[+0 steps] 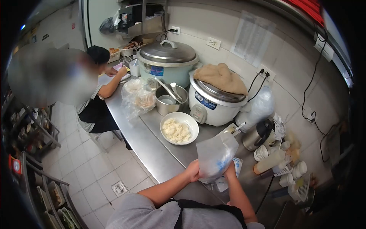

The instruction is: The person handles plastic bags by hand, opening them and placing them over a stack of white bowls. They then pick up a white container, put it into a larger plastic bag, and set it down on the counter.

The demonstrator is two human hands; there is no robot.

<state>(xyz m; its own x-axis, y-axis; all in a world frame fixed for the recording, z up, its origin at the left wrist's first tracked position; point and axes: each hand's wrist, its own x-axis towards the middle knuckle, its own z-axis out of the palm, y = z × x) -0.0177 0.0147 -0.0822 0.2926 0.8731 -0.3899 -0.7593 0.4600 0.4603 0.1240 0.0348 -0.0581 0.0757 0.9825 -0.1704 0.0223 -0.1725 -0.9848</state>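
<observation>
A translucent plastic bag (216, 152) with blue print is held up over the steel counter in front of me. My left hand (193, 171) is closed on its lower left edge. At the lower right edge my right hand (231, 170) also grips the bag, its fingers mostly hidden by the plastic. Just beyond the bag sits a white bowl (195, 126) of cooked rice (176, 130). Behind that bowl stands a metal pot (164, 108) with water and white-handled utensils (164, 87) in it. More plastic packaging (237, 168) lies under my right hand.
Two large rice cookers (167, 61) (217, 103) line the wall, the nearer topped by a brown cloth (220, 78). Clear bags (138, 97) rest at the counter's left. A thermal jug (258, 134), bottles and cups crowd the right. A seated co-worker (103, 95) is at the far end.
</observation>
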